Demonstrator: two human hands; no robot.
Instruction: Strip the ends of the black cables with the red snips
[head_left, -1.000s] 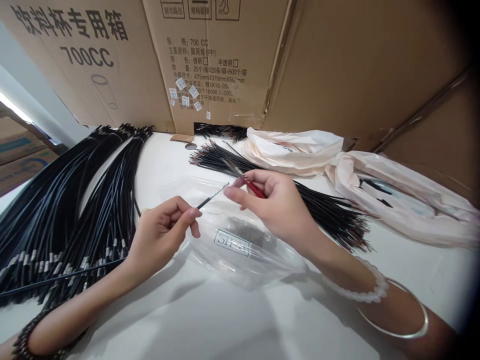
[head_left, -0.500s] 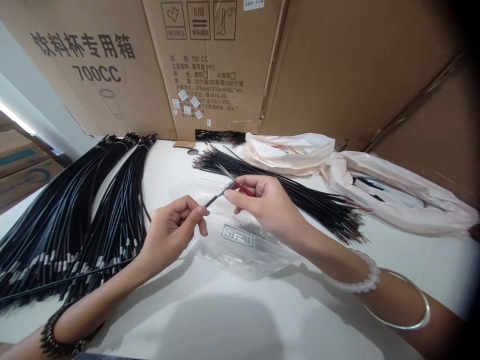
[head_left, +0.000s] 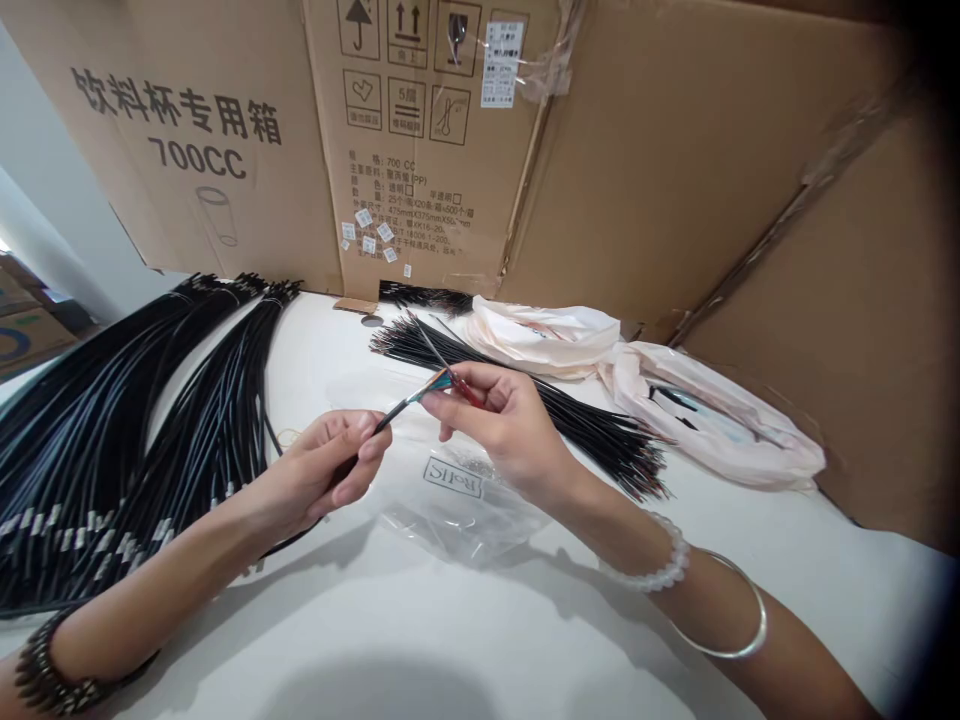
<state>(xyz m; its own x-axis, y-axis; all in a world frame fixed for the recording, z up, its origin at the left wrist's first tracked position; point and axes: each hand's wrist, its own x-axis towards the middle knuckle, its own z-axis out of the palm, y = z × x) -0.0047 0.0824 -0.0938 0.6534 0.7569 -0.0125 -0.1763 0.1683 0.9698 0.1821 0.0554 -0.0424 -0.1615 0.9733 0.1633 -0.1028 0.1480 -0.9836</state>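
My left hand [head_left: 341,460] is closed around a black cable [head_left: 388,416], whose stripped end points up and to the right. Thin coloured wires [head_left: 435,381], blue and orange among them, fan out of that end and reach my right fingertips. My right hand [head_left: 499,415] pinches red-handled tweezers [head_left: 466,388] with their pointed metal tip up and to the left. The wire tips are partly hidden by my right thumb and fingers. Under both hands lies a clear plastic bag [head_left: 450,520] printed RoHS.
Bundles of black cables [head_left: 202,400] lie on the left of the white table [head_left: 420,640]. Another cable bundle [head_left: 585,430] lies behind my right hand, near pale plastic wrapping [head_left: 720,410]. Cardboard boxes [head_left: 420,200] stand along the back.
The view has shifted, showing more of the boxes. My left hand now grips the cable farther from its end, and more of the coloured wires shows between my hands.
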